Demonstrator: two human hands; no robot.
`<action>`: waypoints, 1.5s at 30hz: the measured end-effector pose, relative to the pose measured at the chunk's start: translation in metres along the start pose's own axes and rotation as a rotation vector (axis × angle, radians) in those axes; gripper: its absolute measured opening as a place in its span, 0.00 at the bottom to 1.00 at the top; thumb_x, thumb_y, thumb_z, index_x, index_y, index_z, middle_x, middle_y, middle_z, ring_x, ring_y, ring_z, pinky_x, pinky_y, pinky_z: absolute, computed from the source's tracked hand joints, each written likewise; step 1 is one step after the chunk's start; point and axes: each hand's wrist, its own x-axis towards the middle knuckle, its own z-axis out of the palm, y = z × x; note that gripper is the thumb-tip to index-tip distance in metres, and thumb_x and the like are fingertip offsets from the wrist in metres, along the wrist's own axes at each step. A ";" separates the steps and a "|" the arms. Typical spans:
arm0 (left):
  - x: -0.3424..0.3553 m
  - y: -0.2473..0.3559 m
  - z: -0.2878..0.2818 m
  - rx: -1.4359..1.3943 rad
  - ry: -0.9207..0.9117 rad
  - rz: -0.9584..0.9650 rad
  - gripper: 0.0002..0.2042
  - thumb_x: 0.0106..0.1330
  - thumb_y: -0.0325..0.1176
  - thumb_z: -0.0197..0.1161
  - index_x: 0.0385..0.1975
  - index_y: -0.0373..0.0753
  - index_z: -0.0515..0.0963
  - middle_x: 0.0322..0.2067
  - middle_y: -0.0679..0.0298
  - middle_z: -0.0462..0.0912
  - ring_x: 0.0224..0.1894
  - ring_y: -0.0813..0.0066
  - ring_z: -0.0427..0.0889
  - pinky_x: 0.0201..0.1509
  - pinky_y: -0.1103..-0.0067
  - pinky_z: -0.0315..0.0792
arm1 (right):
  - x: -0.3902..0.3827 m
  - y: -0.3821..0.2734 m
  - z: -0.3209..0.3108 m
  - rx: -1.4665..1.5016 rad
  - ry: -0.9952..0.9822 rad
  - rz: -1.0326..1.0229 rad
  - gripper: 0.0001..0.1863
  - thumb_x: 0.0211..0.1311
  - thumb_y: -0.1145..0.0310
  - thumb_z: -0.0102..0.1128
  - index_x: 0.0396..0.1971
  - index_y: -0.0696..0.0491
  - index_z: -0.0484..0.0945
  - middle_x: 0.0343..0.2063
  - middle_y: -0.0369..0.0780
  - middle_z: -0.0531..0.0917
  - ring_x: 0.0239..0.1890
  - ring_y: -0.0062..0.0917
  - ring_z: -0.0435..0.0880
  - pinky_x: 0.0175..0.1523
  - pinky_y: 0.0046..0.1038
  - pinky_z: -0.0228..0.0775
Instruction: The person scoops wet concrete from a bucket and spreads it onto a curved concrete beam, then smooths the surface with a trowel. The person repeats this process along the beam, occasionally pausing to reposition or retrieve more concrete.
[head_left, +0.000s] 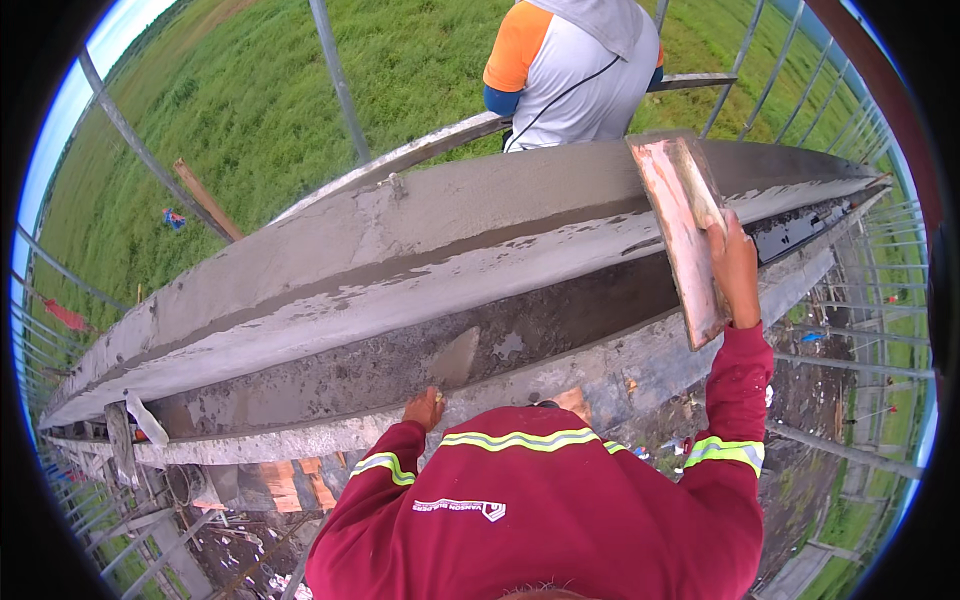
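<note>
My right hand [735, 265] grips the handle of a long, flat wooden float [673, 230], its face smeared with pale mortar. The float reaches across from the top of the grey plastered parapet [480, 195] over the channel on my side of it. On the near rim of that channel, my left hand [425, 408] is closed around the handle of a pointed trowel [456, 358]. The trowel's mortar-grey blade extends over the channel floor. Wet, darker plaster lies along the parapet's top and edge, with blotches down its pale inner face.
A person in a grey-and-orange shirt [580, 75] stands beyond the parapet, by a wooden rail [430, 148]. Metal scaffold poles [340, 80] rise around. A whitish bottle-like object [146, 420] lies at the channel's left end. Debris-strewn ground [805, 450] lies far below on my side.
</note>
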 end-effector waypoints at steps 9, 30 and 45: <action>0.003 0.005 -0.008 -0.057 -0.074 -0.037 0.21 0.70 0.48 0.52 0.53 0.38 0.66 0.43 0.43 0.81 0.49 0.42 0.79 0.55 0.52 0.66 | -0.118 -0.063 0.084 1.508 0.308 0.681 0.13 0.75 0.55 0.50 0.41 0.50 0.69 0.23 0.33 0.72 0.20 0.17 0.71 0.24 0.21 0.67; 0.002 0.004 0.005 0.145 -0.039 -0.126 0.26 0.70 0.49 0.52 0.60 0.36 0.64 0.51 0.45 0.77 0.56 0.43 0.74 0.65 0.47 0.56 | 0.063 0.210 0.113 1.744 0.632 0.987 0.16 0.77 0.54 0.43 0.39 0.52 0.69 0.26 0.36 0.70 0.24 0.25 0.70 0.31 0.32 0.70; -0.001 0.033 0.000 0.128 -0.096 -0.396 0.24 0.70 0.50 0.51 0.59 0.41 0.64 0.51 0.44 0.78 0.57 0.45 0.75 0.65 0.45 0.58 | 0.046 0.036 0.188 1.855 0.390 0.865 0.15 0.78 0.57 0.38 0.43 0.56 0.65 0.26 0.38 0.69 0.23 0.26 0.69 0.29 0.34 0.72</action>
